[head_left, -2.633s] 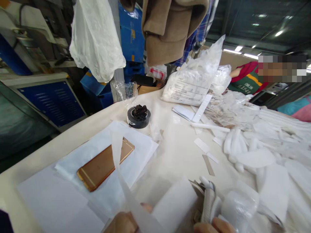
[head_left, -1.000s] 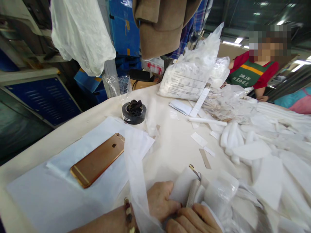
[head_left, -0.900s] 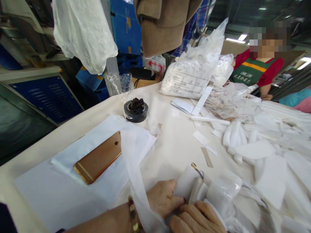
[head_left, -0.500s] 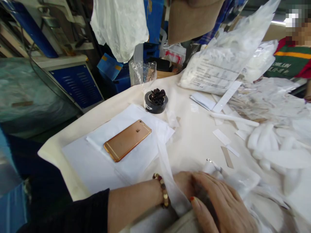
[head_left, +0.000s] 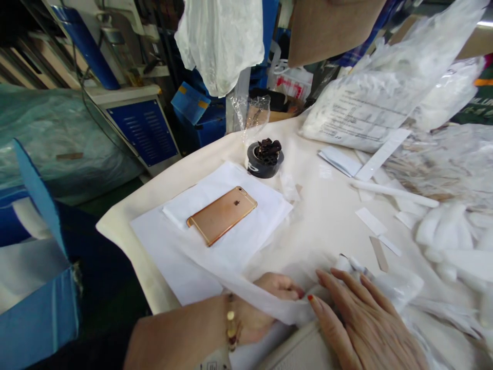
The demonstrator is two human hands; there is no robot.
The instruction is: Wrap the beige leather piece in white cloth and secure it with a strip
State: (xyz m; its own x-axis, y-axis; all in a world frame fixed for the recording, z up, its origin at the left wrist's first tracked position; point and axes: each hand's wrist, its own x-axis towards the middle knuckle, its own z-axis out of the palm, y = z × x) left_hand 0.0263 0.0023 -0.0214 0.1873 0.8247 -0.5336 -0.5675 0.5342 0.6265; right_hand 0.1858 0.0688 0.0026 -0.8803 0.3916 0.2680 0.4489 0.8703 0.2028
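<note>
My left hand reaches in from the lower left, a beaded bracelet at its wrist, with the fingers curled closed around a thin white strip. The strip trails back to the left over white paper sheets. Palm down, my right hand lies with its fingers spread on a beige, soft-looking item at the bottom edge, whose kind I cannot make out. The right thumb tip is close to the strip. Just beyond the right fingers is a crumpled clear plastic wrapping.
A gold phone lies on the sheets, with a black tape roll behind it. White foam pieces, scraps and a full plastic bag occupy the right side. A blue box stands beyond the table's left edge.
The view has shifted left, so the table appears further right. My left hand has moved left, drawing away from the right hand. The strip now sweeps left; the right fingers are more spread.
</note>
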